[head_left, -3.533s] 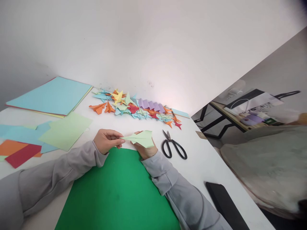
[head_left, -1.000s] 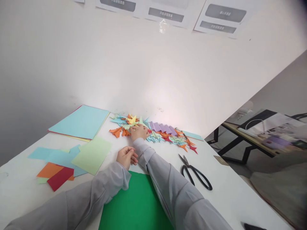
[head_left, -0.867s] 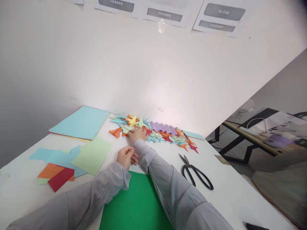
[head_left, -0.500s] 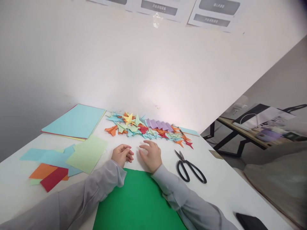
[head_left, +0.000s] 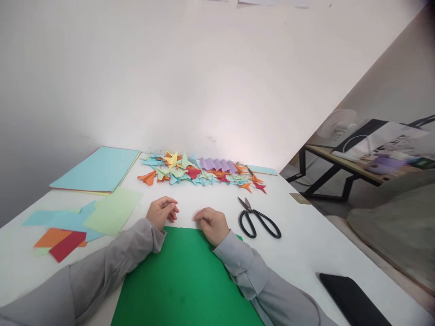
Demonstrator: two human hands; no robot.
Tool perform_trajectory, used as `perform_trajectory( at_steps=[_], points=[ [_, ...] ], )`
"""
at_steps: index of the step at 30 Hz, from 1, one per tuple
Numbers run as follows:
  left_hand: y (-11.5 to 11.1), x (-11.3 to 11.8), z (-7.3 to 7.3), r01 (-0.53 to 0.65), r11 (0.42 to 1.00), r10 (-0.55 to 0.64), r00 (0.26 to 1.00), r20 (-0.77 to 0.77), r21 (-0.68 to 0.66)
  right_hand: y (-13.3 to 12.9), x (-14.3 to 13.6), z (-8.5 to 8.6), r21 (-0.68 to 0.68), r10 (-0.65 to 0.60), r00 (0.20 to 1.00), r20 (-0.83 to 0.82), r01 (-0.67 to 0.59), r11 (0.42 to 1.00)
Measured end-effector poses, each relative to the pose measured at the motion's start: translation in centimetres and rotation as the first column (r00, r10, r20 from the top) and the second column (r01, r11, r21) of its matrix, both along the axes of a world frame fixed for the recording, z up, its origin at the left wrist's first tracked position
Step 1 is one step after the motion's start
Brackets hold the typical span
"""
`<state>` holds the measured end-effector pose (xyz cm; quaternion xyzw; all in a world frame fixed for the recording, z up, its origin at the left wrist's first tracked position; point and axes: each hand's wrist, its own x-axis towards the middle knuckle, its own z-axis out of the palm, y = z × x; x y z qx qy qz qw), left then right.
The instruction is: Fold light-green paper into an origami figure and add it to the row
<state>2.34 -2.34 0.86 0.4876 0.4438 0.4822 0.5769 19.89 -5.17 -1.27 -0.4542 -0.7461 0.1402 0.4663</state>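
Note:
My left hand rests over the far left corner of a green sheet. Its fingers are loosely bent and a little apart, with nothing held. Across from it, my right hand lies at the sheet's far right part, fingers curled in together and no object showing in them. Just right of that hand are black-handled scissors, blades slightly parted and pointing away. Beyond both hands, folded paper pieces in several colours form a long heap, with a purple pleated strip among them.
At left, cut paper pieces overlap in green, blue, orange and red. A stack of coloured sheets lies behind them. A black flat object is at front right. A wall borders the table's far side; another table stands at right.
My right hand's fingers have curled in from a spread pose. Both hands have drawn slightly apart. The camera has tilted down, so the wall papers mostly leave the view.

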Motion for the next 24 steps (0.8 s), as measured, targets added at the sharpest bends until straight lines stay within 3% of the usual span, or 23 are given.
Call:
perform_trajectory(
  at_steps=[3, 5, 6, 8, 10, 11, 12, 15, 19, 24],
  points=[
    [-0.4, 0.1, 0.7, 0.069, 0.994, -0.046, 0.965, -0.259, 0.080, 0.2, 0.3, 0.0, -0.079, -0.054, 0.997, -0.052, 0.050, 0.996],
    [-0.1, -0.6, 1.7, 0.153, 0.968, -0.014, 0.824, -0.566, 0.200, 0.4, 0.4, 0.0, -0.152, -0.122, 0.988, -0.096, 0.106, 0.983],
    [0.1, -1.3, 2.3, 0.241, 0.926, 0.049, 0.684, -0.728, 0.289, 0.5, 0.5, 0.1, -0.187, -0.157, 0.981, -0.113, 0.134, 0.973],
    [1.0, -3.0, 3.7, 0.362, 0.878, 0.203, 0.310, -0.929, 0.313, 0.6, 0.5, 0.1, -0.243, -0.215, 0.967, -0.138, 0.177, 0.954],
    [2.0, -4.8, 4.8, 0.277, 0.927, 0.278, -0.053, -0.959, 0.253, 0.7, 0.4, 0.3, -0.283, -0.239, 0.960, -0.145, 0.191, 0.940],
    [2.5, -5.6, 5.2, 0.199, 0.956, 0.253, -0.172, -0.952, 0.218, 0.7, 0.3, 0.3, -0.291, -0.234, 0.960, -0.151, 0.183, 0.939],
    [2.9, -6.3, 5.5, 0.129, 0.978, 0.190, -0.237, -0.953, 0.163, 0.7, 0.2, 0.4, -0.291, -0.229, 0.960, -0.159, 0.176, 0.940],
    [3.5, -7.6, 5.7, 0.025, 1.000, 0.022, -0.273, -0.962, 0.016, 0.6, 0.0, 0.5, -0.312, -0.208, 0.962, -0.175, 0.146, 0.939],
    [3.8, -7.6, 5.6, 0.064, 0.998, 0.023, -0.262, -0.965, 0.007, 0.5, -0.1, 0.6, -0.316, -0.203, 0.964, -0.173, 0.141, 0.938],
    [4.1, -7.2, 5.7, 0.075, 0.995, 0.084, -0.160, -0.984, 0.073, 0.6, -0.2, 0.6, -0.327, -0.204, 0.961, -0.185, 0.136, 0.935]
  ],
)
